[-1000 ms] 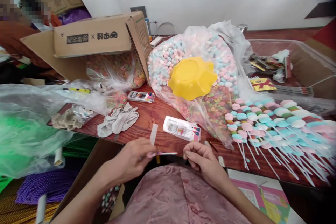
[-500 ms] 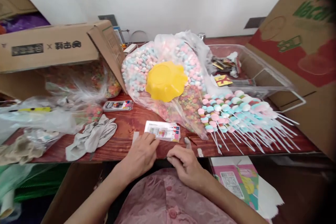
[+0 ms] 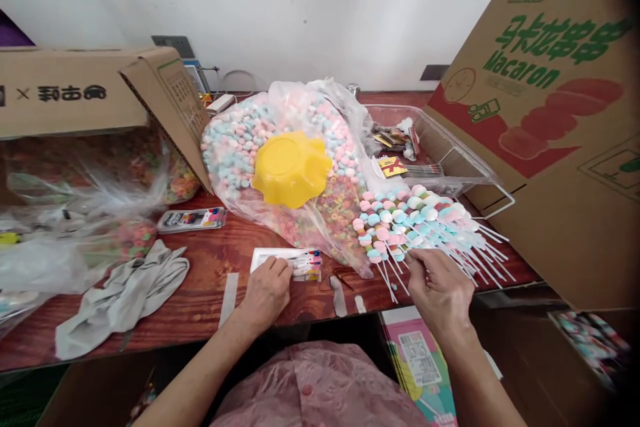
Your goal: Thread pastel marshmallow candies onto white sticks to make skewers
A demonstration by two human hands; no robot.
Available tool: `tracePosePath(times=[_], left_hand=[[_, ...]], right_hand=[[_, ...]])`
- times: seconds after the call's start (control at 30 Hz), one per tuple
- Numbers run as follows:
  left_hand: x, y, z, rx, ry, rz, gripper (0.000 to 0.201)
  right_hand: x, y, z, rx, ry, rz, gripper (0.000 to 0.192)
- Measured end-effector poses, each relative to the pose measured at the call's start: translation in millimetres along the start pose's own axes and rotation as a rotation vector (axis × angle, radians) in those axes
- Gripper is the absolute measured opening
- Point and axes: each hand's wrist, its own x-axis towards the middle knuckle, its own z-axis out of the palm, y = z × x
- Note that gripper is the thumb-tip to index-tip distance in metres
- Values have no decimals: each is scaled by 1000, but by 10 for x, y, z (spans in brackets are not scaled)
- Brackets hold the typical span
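Head view, left hand flat on sticker sheets, right hand pinching candy skewers' sticks.

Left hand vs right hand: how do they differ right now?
The left hand lies on the flat white printed packet near the table's front edge; the right hand reaches into the white sticks of the pastel candy skewers. The left looks flat, the right has curled fingers. Both are bare.
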Motion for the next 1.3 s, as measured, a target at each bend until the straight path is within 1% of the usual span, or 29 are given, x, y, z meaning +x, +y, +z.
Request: tracePosePath(times=[0.1, 0.17, 0.23, 0.3, 0.37, 0.43, 0.47, 0.57, 0.63, 0.7, 0.77, 0.87, 0.97, 1.07, 1.17, 1.2, 1.27, 1.3], left_hand=[[-32, -39, 48, -41, 118, -7, 25], [-54, -23, 60, -48, 160, -22, 24], [-71, 17, 54, -44, 179, -49, 24], [-77, 59, 41, -45, 182, -78, 29], [-69, 79, 29, -67, 174, -109, 31], [-48, 64, 27, -109, 183, -134, 27], [-35, 44, 30, -138, 211, -142, 25], [-2, -44, 39, -207, 364, -136, 22], [6, -95, 42, -202, 428, -112, 22], [0, -117, 44, -151, 404, -81, 21], [-18, -105, 46, -82, 333, -68, 20], [-47, -50, 39, -16, 214, -105, 17], [-53, -22, 26, -28, 148, -156, 20], [-37, -65, 48, -139, 141, -202, 20], [-16, -141, 108, -347, 178, -247, 20], [-13, -161, 126, -415, 195, -262, 19], [-17, -182, 141, -513, 220, -283, 16], [-24, -184, 135, -538, 227, -283, 15]], right_hand=[[170, 23, 18, -113, 34, -54, 10], [265, 70, -19, -166, 65, -59, 9], [334, 156, -98, -212, 130, -36, 8], [378, 271, -209, -271, 200, -10, 8], [410, 391, -326, -356, 229, 23, 12], [438, 488, -422, -470, 213, 77, 17], [451, 523, -455, -524, 189, 101, 20], [480, 565, -491, -631, 83, 117, 23], [485, 558, -479, -659, 25, 99, 24], [479, 547, -456, -676, -4, 93, 27], [472, 552, -435, -686, -25, 105, 30], [479, 602, -413, -688, -61, 148, 32], [512, 675, -397, -696, -110, 154, 28], [549, 723, -381, -702, -179, 97, 27], [565, 754, -375, -700, -202, 53, 28], [566, 771, -378, -698, -189, 47, 28], [564, 819, -389, -671, -104, 50, 28], [562, 843, -398, -599, -77, 41, 28]])
